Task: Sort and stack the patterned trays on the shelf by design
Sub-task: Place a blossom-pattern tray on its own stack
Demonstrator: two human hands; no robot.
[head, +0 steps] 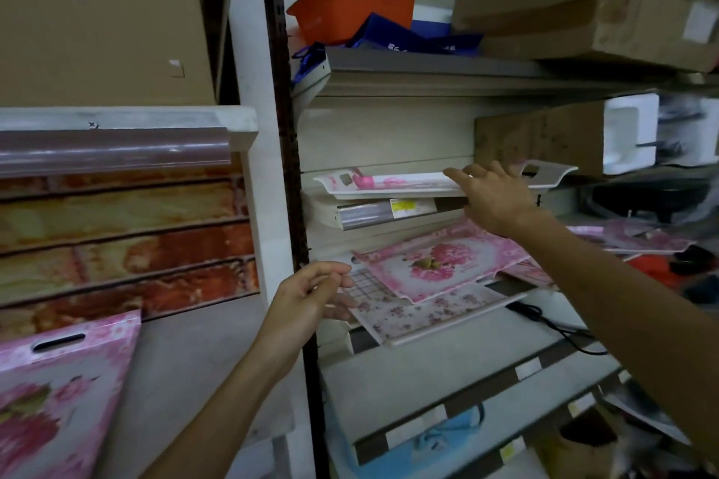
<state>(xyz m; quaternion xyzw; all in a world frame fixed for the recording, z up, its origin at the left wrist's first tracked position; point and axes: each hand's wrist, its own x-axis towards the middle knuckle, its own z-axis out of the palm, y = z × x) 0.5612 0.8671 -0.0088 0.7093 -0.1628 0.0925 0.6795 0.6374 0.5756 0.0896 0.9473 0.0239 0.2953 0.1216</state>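
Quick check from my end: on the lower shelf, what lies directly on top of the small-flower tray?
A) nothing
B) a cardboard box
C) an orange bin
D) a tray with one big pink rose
D: the big pink rose tray lies askew across the small-flower tray, covering its far part.

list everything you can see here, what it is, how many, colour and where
tray on middle shelf: 1, white and pink, under the right hand
big-rose tray: 1, pink, lower shelf, lying on another tray
small-flower tray: 1, pale with small pink flowers, beneath the big-rose tray
leaning tray: 1, pink floral, bottom left
orange tub: 1, top shelf
blue bags: count unclear, top shelf
cardboard boxes: several, brown, top right and top left
black cable: 1, lower shelf
left hand: fingers at the small-flower tray's left edge
right hand: fingers spread on the middle-shelf tray
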